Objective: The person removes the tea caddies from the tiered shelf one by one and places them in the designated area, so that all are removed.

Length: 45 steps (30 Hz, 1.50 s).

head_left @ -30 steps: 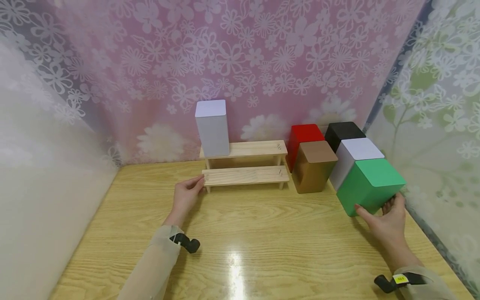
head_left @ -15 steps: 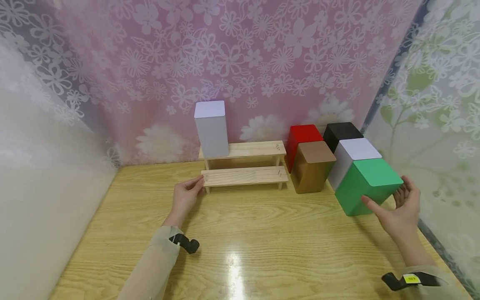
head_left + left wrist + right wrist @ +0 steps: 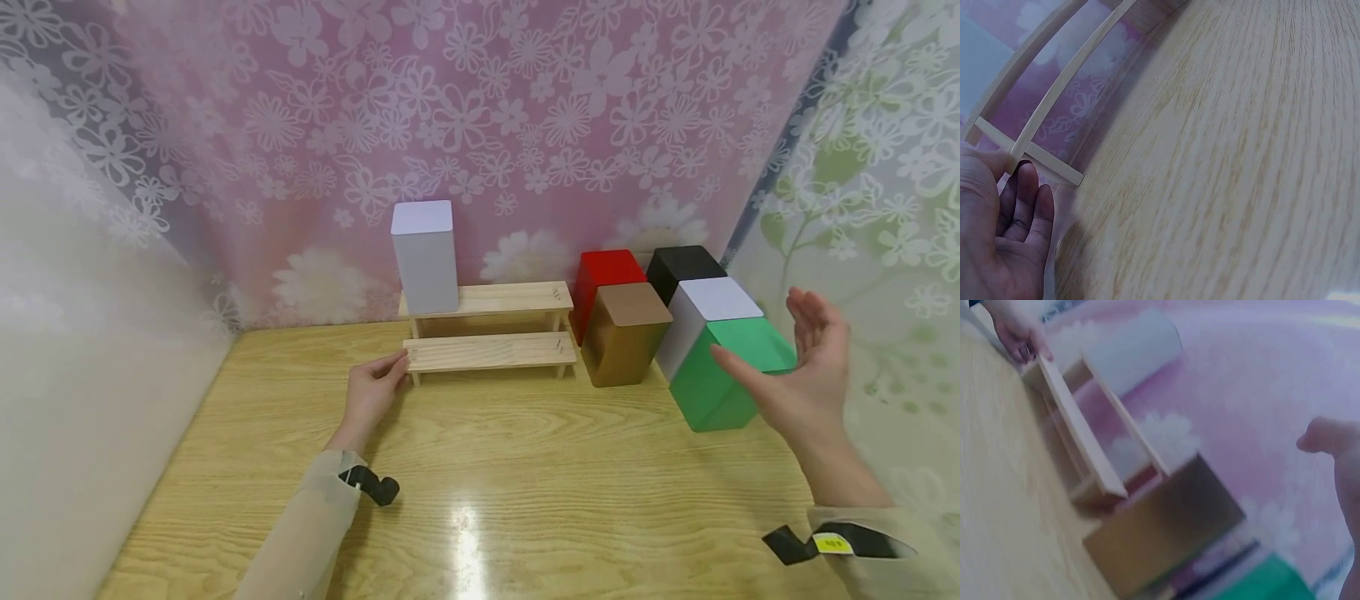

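Observation:
My left hand (image 3: pixel 372 390) pinches the left end of the lower plank of a two-step wooden shelf (image 3: pixel 491 353), thumb above and fingers beneath in the left wrist view. On the shelf's upper step, at its left end, stands a tall white box (image 3: pixel 426 262). My right hand (image 3: pixel 810 379) is raised at the right, thumb and fingers spread with nothing between them. Behind it a green box (image 3: pixel 712 383) is partly covered by the thumb and palm; whether they touch cannot be told. The right wrist view is blurred and shows only part of that hand.
Close by the green box stand a second white box (image 3: pixel 708 312), a brown box (image 3: pixel 628 337), a red box (image 3: pixel 606 271) and a black box (image 3: pixel 684 265). A flowered pink curtain (image 3: pixel 525 108) hangs behind the wooden table (image 3: pixel 450 467). Pale fabric (image 3: pixel 892 333) closes in the right side.
My right hand has let go of the green box, opened wider and risen up and to the right. The green box stays about where it was. My left hand keeps its hold on the shelf.

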{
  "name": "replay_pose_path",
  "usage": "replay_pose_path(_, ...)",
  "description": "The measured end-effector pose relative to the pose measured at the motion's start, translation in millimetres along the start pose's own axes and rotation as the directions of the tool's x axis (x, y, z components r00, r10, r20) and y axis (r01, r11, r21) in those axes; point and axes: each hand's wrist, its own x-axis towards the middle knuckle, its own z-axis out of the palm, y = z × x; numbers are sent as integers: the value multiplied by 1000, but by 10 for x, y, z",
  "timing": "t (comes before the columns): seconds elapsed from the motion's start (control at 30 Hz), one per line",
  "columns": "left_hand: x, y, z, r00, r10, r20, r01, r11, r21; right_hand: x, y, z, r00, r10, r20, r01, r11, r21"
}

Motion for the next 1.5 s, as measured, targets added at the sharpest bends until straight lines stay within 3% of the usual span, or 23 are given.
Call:
replay_pose_path(0.2, -3, 2, -9, 1000, -15, 4, 15, 1000, -2, 80, -225, 428, 992, -68, 102, 63, 997, 52)
replay_pose_path(0.53, 30, -9, -5, 1000, -19, 11, 20, 999, -33, 78, -567, 1200, 958, -143, 248, 133, 990, 55)
replay_pose_path(0.8, 34, 15, 5, 1000, -1, 5, 1, 999, -34, 42, -698, 1756, 938, -154, 311, 130, 987, 96)
replay_pose_path(0.97, 48, 22, 37, 1000, 24, 10, -24, 999, -24, 19, -739, 2063, 940, -150, 306, 115, 985, 131)
replay_pose_path(1.23, 44, 1, 41, 1000, 24, 4, -24, 1000, 3, -24, -778, 2520, 946, -42, 321, 14, 996, 91)
replay_pose_path(1.5, 21, -20, -3, 1000, 13, 5, -13, 1000, -6, -34, -980, 2987, 947, 42, 318, -68, 995, 71)
